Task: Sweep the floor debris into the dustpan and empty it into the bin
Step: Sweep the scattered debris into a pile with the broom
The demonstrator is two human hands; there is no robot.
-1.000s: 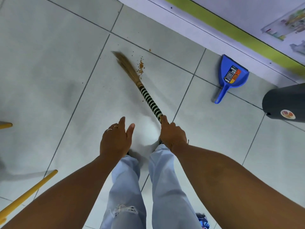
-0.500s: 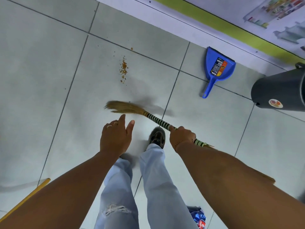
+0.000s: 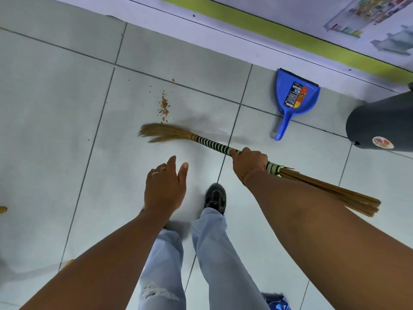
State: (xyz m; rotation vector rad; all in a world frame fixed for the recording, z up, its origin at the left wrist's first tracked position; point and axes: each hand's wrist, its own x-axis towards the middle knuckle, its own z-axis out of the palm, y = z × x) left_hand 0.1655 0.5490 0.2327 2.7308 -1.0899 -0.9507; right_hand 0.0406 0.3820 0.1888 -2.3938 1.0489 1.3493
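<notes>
My right hand [image 3: 249,162] grips the broom [image 3: 210,145]; left hand [image 3: 165,189] open, empty. Debris [image 3: 165,106] sits mid-floor, just beyond the bristles — I'd sweep short, low strokes toward the dustpan [image 3: 295,97] by the wall edge.

Pale tiled floor [image 3: 55,108], green-striped wall [image 3: 268,30] with poster [image 3: 366,12], blue wrapper [image 3: 277,302].

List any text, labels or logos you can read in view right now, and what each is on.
No text here can be read.
Dustpan: its label carries print, too small and blurred to read.
Bin: round sticker with a red and orange design, no legible words.
Wall poster: coloured blocks and pictures, lettering too blurred.
Broom: striped wrap only, no text.
</notes>
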